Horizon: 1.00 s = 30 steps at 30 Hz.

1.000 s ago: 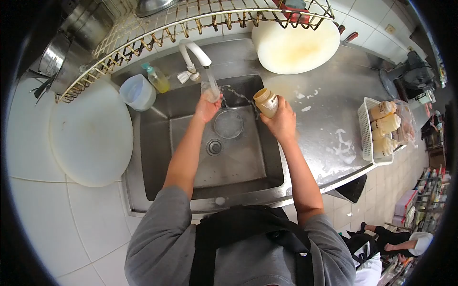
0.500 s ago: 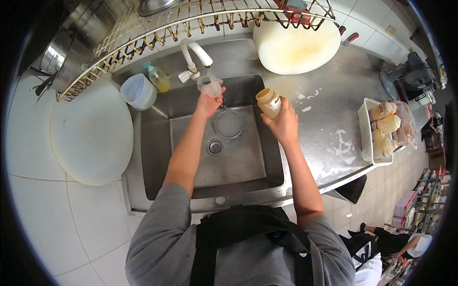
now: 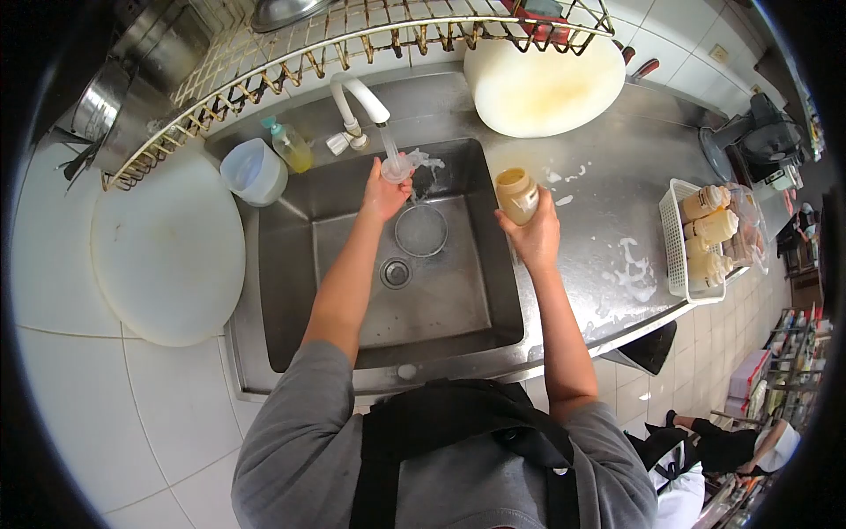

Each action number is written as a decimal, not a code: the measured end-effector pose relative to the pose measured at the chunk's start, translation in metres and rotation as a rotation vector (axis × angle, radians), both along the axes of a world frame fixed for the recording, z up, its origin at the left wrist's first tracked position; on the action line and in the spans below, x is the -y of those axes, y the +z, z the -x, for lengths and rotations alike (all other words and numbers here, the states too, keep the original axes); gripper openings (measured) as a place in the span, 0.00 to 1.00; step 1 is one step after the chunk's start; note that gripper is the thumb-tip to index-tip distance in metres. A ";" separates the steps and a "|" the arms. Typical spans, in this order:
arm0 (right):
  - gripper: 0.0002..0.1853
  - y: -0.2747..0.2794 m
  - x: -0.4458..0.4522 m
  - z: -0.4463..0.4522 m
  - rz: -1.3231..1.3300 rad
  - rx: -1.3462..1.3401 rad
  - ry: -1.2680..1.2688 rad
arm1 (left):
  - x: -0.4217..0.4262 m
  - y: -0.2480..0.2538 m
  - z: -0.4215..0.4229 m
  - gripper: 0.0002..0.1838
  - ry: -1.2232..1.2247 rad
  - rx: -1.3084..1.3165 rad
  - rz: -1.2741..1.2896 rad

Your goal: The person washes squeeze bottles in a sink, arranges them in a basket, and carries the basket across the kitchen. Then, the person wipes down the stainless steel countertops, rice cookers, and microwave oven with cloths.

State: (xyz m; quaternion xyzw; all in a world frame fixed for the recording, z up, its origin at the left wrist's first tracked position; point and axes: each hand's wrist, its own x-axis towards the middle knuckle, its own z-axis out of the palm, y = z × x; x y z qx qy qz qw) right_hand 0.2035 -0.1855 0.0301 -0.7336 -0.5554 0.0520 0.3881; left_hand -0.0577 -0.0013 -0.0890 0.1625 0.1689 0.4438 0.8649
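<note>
Under the running white faucet, my left hand is closed on a small translucent plastic cap. Water strikes the cap and splashes off to its right, over the back of the steel sink. My right hand is wrapped round a squeeze bottle, held upright-tilted above the sink's right rim. The bottle's mouth is uncovered and its wall is cloudy tan, with a label partly under my fingers. On the sink floor lies a round, clear disc-like item beside the drain.
Left of the faucet stand a soap pump bottle and a white tub. A white basket of capped bottles sits on the right counter. Round white boards lean behind; a wire rack hangs above. Another person is at far right.
My right hand has moved the bottle slightly right and turned it more upright. The cap has shifted a little lower under the stream, and water now sprays to its right.
</note>
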 end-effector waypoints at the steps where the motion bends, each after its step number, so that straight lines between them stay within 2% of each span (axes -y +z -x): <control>1: 0.39 0.001 0.002 -0.003 -0.027 -0.057 -0.029 | 0.001 -0.001 0.000 0.27 -0.001 -0.001 0.000; 3: 0.38 -0.010 0.003 -0.009 -0.074 -0.054 -0.065 | 0.004 -0.002 0.003 0.28 0.055 0.092 0.056; 5: 0.38 -0.019 0.006 -0.014 -0.095 -0.160 -0.058 | 0.002 0.000 0.001 0.27 0.074 0.089 0.087; 7: 0.38 -0.025 0.009 -0.015 -0.104 -0.145 -0.063 | 0.003 0.010 -0.005 0.26 0.090 0.087 0.117; 12: 0.38 -0.022 0.016 -0.015 -0.093 -0.173 -0.095 | -0.006 0.006 -0.019 0.17 0.183 0.081 0.050; 16: 0.37 -0.024 0.017 -0.015 -0.127 -0.173 -0.096 | -0.010 -0.005 -0.017 0.15 0.131 0.065 0.057; 18: 0.37 -0.024 0.021 -0.013 -0.144 -0.156 -0.095 | 0.004 -0.015 -0.017 0.20 0.160 -0.708 -0.187; 19: 0.37 -0.021 0.024 -0.010 -0.111 -0.170 -0.058 | 0.013 -0.016 -0.015 0.20 0.161 -0.709 -0.187; 21: 0.37 -0.019 0.026 -0.007 -0.089 -0.181 -0.023 | 0.032 -0.015 -0.015 0.24 0.137 -0.865 -0.444; 24: 0.35 -0.024 0.032 0.000 0.089 -0.063 0.090 | 0.064 -0.012 -0.018 0.29 0.069 -1.087 -0.836; 27: 0.35 -0.028 0.034 0.009 0.210 0.051 0.147 | 0.105 0.065 -0.040 0.29 -0.048 -0.952 -0.743; 28: 0.35 -0.026 0.034 0.013 0.228 0.053 0.167 | 0.112 0.078 -0.043 0.29 -0.047 -0.953 -0.740; 30: 0.35 -0.022 0.033 0.020 0.217 0.053 0.200 | 0.121 0.093 -0.046 0.28 -0.156 -0.750 -0.687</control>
